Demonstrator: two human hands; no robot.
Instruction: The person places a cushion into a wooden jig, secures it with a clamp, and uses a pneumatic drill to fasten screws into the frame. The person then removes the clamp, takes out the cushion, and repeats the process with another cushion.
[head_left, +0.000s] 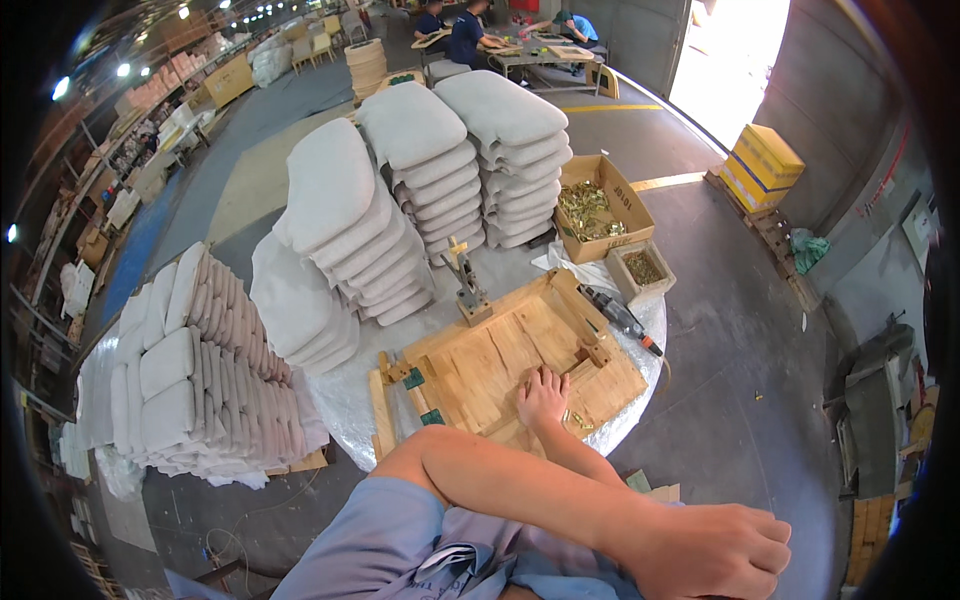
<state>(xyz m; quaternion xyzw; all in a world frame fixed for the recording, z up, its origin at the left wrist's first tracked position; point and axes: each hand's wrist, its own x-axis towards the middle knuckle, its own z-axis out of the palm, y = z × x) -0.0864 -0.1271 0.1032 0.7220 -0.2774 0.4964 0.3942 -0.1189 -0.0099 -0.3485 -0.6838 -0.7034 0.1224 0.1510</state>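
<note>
On wooden board (480,375), right hand (544,398)

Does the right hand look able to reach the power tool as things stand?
Probably yes: the right hand rests on the wooden board, and the power tool lies uncovered nearby, past a wooden block.

A bright doorway (728,60) glares at the upper right of the frame; below it, a yellow carton (762,172) with a dark band sits on a wooden pallet (776,246), crumpled green plastic (808,248) just beside. At the top centre, three people are gathered around a worktable (535,58). Ceiling lights (123,70) shine at the upper left, near a tan box (229,80).
</note>
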